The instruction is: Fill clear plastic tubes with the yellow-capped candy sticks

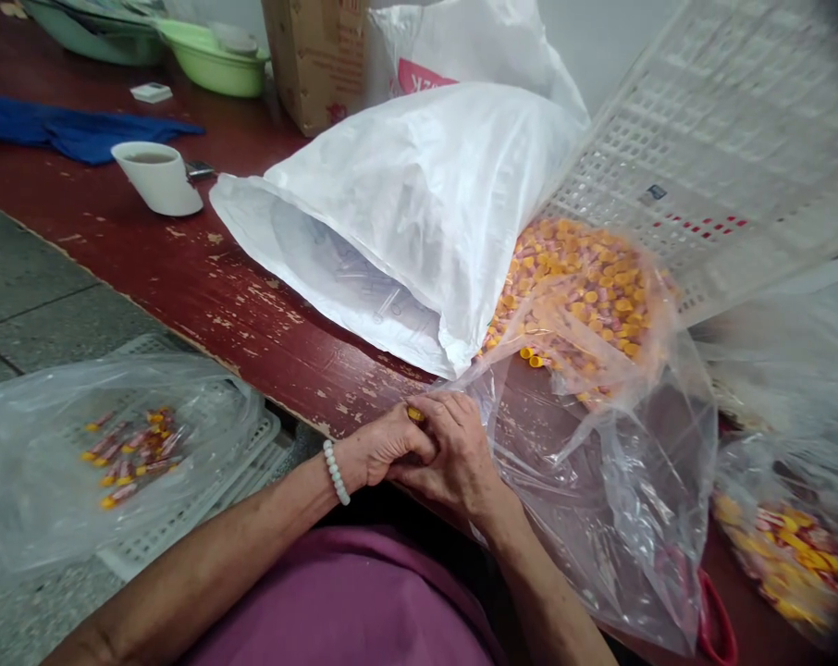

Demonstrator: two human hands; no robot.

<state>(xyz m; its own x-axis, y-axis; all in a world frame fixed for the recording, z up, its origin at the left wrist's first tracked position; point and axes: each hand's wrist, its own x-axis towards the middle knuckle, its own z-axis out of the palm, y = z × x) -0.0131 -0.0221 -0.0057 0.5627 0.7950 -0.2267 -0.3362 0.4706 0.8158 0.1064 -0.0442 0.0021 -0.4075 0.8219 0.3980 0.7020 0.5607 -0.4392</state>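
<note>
My left hand (pixel 391 442), with a pale bead bracelet on the wrist, is closed and pressed against my right hand (pixel 457 453), which is closed too. Between their fingers shows the end of a small yellow cap (pixel 414 414); whatever else they grip is hidden. Beyond the hands, a white plastic sack (pixel 419 203) lies with its mouth towards me and clear tubes (pixel 391 301) inside. To its right, a clear plastic bag (pixel 620 490) spreads around a heap of yellow-and-pink caps (pixel 592 287).
Lower left, a clear bag (pixel 203 379) with capped tubes (pixel 138 449) lies on a white crate (pixel 155 546). A white cup (pixel 156 180) of liquid stands on the red table (pixel 252 314). A tilted white basket (pixel 724 157) and another bag (pixel 794 555) are at right.
</note>
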